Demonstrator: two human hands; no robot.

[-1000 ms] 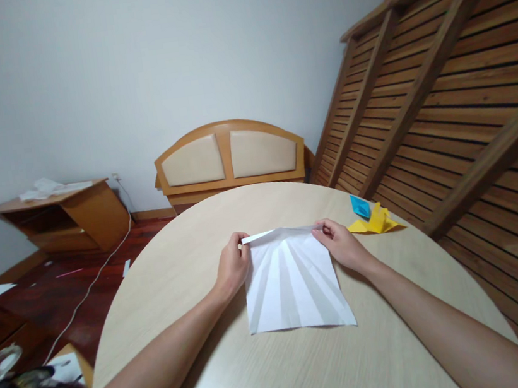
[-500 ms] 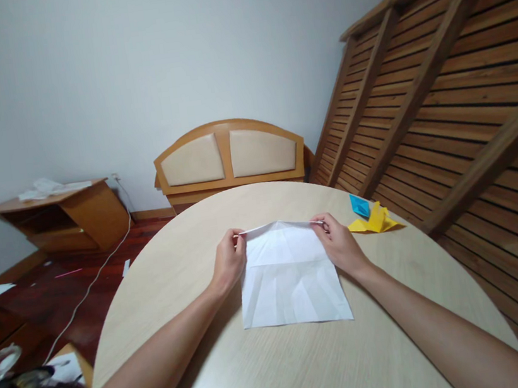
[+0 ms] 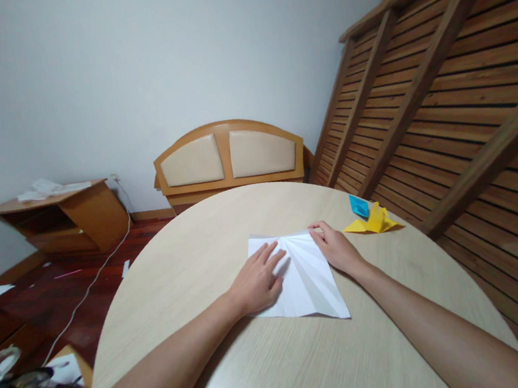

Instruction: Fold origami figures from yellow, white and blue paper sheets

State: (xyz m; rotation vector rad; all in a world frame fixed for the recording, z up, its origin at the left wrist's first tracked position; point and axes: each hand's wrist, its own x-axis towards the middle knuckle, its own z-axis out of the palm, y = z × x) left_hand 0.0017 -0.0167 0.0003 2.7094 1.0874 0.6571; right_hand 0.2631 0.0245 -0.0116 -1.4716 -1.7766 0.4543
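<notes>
Fingers (image 3: 275,259) across fan-creased white paper (image 3: 305,284)

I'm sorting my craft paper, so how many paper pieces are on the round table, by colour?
White sheet: 1
Blue folded paper: 1
Yellow folded paper: 1
Total: 3

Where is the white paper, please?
In the head view, the creased white paper lies on the table under the left hand, left of the yellow origami.
</notes>
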